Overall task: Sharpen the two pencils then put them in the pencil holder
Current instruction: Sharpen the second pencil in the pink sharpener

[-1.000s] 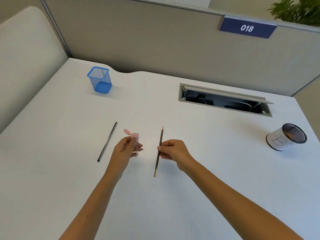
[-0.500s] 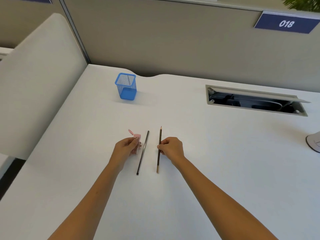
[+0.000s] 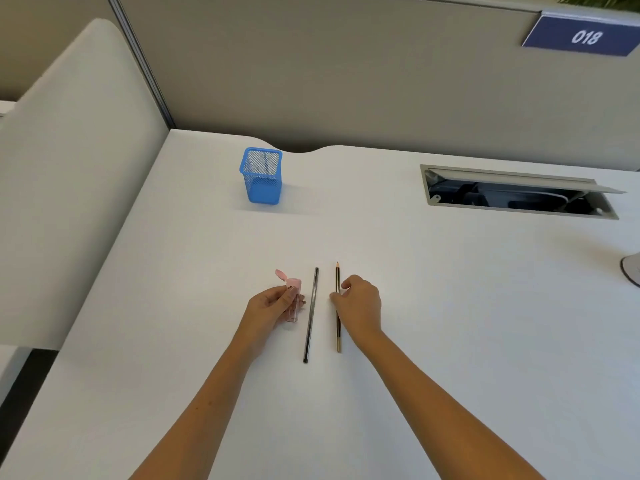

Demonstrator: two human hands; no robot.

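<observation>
My left hand (image 3: 266, 306) grips a small pink pencil sharpener (image 3: 294, 284) with its lid flipped open, held just above the white desk. A dark grey pencil (image 3: 311, 313) lies on the desk right beside it, its far end blunt. My right hand (image 3: 360, 303) pinches a striped brown pencil (image 3: 338, 337) with a sharp tip pointing away; it lies parallel to the dark one, low against the desk. The blue mesh pencil holder (image 3: 261, 176) stands upright at the far left of the desk, with nothing visible inside.
An open cable slot (image 3: 516, 194) is sunk into the desk at the far right. A white round object (image 3: 632, 271) shows at the right edge. A padded partition (image 3: 69, 168) borders the desk's left side, and a grey wall stands behind.
The view has swung left. My right hand has brought the striped pencil down alongside the dark pencil. My left hand still holds the sharpener, now right beside the dark pencil.
</observation>
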